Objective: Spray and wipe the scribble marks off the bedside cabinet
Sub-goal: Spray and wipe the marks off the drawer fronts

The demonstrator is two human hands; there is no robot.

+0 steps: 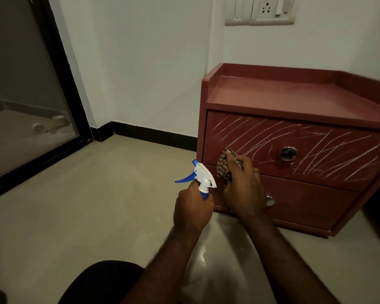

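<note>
A red-brown bedside cabinet (294, 99) with two drawers stands on the floor against the wall. White scribble marks (316, 148) cover its upper drawer front around a round metal knob (288, 153). My right hand (244, 189) holds a checked cloth (225, 166) against the lower left of that drawer front. My left hand (192, 207) grips the neck of a blue and white spray bottle (203, 175), just left of the cabinet, nozzle pointing up and left. The bottle's body is hidden by my hand.
Beige tiled floor (97, 205) spreads to the left. A black-framed glass door (53, 73) stands at far left. A switch and socket panel (260, 10) is on the wall above the cabinet. The lower drawer's knob (270, 200) peeks beside my right hand. My knee (101, 281) is at the bottom.
</note>
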